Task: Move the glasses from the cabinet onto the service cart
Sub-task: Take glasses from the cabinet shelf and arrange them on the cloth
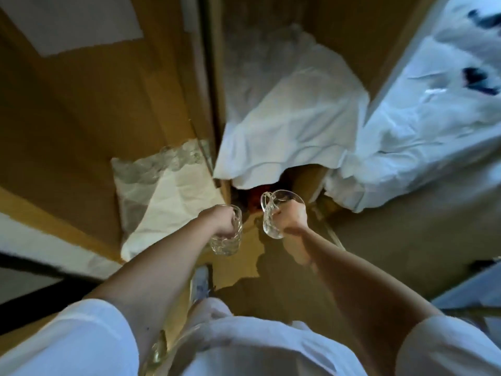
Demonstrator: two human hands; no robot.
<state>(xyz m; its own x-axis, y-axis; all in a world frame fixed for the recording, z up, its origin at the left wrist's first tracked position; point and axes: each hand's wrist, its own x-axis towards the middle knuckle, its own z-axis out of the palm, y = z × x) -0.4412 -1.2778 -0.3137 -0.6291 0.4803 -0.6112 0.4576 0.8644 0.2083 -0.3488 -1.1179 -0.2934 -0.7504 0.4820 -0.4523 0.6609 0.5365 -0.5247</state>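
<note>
Now my left hand (223, 223) clamps the left glass (226, 245), my right hand (291, 217) the right glass (269, 223), apparently mid-carry; next, set both upright on the cart.

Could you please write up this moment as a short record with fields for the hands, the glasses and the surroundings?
left hand: left hand grips the left glass mug, held in the air
right hand: right hand grips the right glass mug, also in the air, its handle showing
surroundings: white cloth draped over a wooden cabinet
service cart: cannot be made out
image: motion-blurred
</note>
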